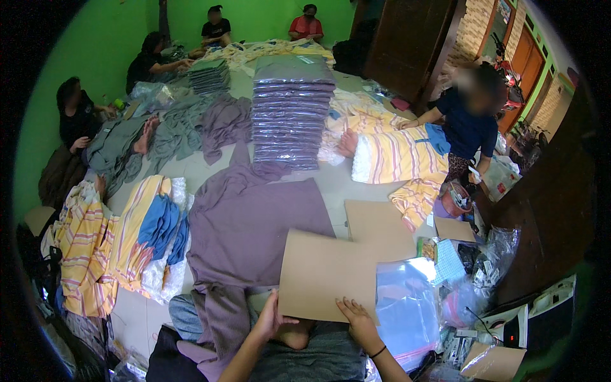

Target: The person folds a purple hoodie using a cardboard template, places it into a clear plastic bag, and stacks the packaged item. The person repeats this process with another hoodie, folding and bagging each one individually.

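Note:
A plain brown cardboard sheet [328,274] is held over my lap, tilted up from its lower edge. My left hand [272,318] grips its lower left corner, with the thumb along the bottom edge. The fingers of my right hand [358,323] rest on the sheet's face near the lower right corner; that thumb is hidden. Just beyond the sheet, a mauve garment [254,216] lies spread on the floor, one part trailing to my lap. More brown cardboard [380,226] lies on the floor behind the sheet's right side. Clear plastic bags [407,305] lie flat to the right of my right hand.
A tall stack of bagged garments [289,114] stands ahead. Yellow striped garments [89,248] lie at left. A person [468,121] sits at right with striped cloth; several others sit along the green wall. A basket [456,198], loose plastic and a device with a red display [511,334] crowd the right.

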